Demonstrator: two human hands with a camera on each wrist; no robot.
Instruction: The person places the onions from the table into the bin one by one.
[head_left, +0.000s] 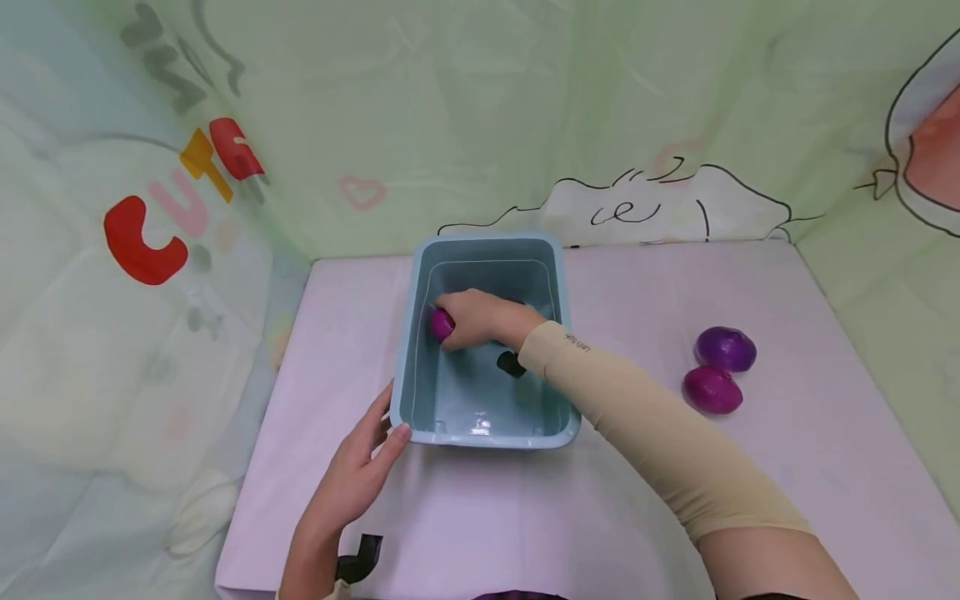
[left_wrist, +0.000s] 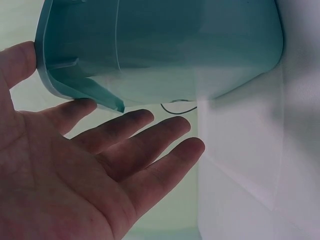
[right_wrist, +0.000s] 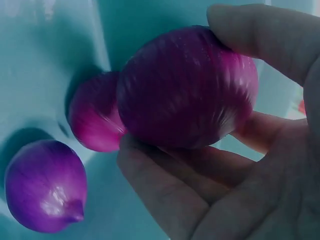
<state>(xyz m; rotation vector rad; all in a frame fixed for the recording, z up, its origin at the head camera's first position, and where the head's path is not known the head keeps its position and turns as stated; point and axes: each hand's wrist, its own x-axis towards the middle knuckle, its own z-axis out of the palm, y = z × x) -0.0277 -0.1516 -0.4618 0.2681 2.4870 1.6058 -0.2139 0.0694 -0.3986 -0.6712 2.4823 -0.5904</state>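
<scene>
Inside the pale blue plastic basin (head_left: 487,438), my right hand (head_left: 474,318) grips a red onion (head_left: 442,325) near the left wall. The right wrist view shows its thumb on top of the onion and its fingers underneath. Behind that one, a second red onion (right_wrist: 97,112) and a more violet onion (right_wrist: 46,186) lie on the basin floor; in the head view my hand and forearm hide them. My left hand (head_left: 356,475) is at the basin's near left corner, thumb at the rim. In the left wrist view its other fingers (left_wrist: 150,145) extend loosely beside the outer wall.
Two more onions, a violet one (head_left: 725,348) and a magenta one (head_left: 712,390), lie close together on the pink-white tabletop (head_left: 630,517) right of the basin. A printed curtain (head_left: 465,117) rises behind the table and along its sides.
</scene>
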